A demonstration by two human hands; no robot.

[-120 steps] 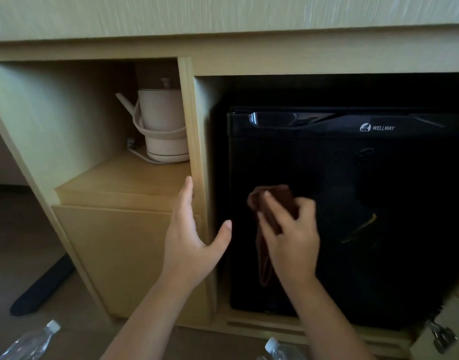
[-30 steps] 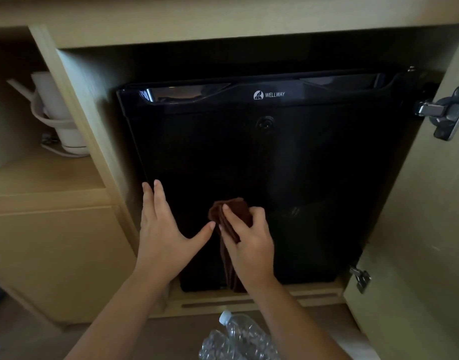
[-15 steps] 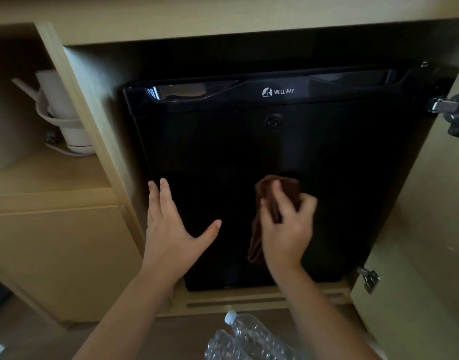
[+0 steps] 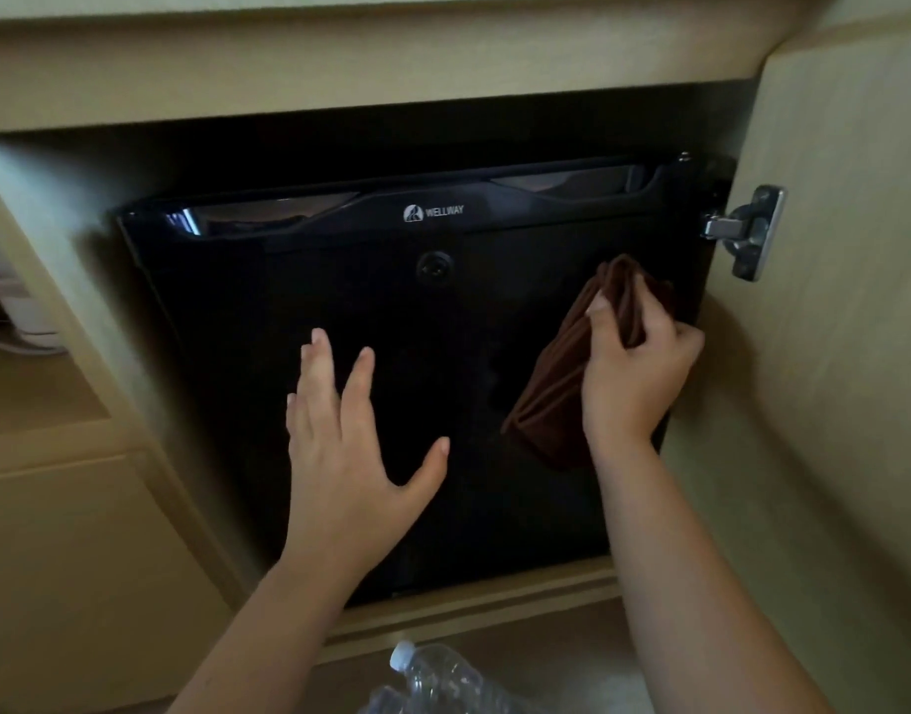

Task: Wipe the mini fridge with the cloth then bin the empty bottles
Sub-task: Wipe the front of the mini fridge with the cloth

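Note:
A black mini fridge [image 4: 391, 311] with a WELLWAY logo sits inside a pale wooden cabinet, its door closed. My right hand [image 4: 633, 368] grips a folded brown cloth [image 4: 556, 394] and presses it against the right side of the fridge door, near the upper right corner. My left hand [image 4: 350, 445] lies flat with fingers spread on the middle of the door, holding nothing. Clear plastic bottles [image 4: 437, 682] with a white cap lie on the floor at the bottom edge, below the fridge.
The cabinet door [image 4: 834, 353] stands open on the right, with a metal hinge [image 4: 747, 231] at its top. A wooden divider [image 4: 82, 353] separates the fridge bay from a shelf on the left, where a white kettle base [image 4: 20, 322] shows at the edge.
My right hand has swept the cloth rightward and upward across the fridge door, from lower centre to the right side. My left hand shifted from the door's left edge to its middle.

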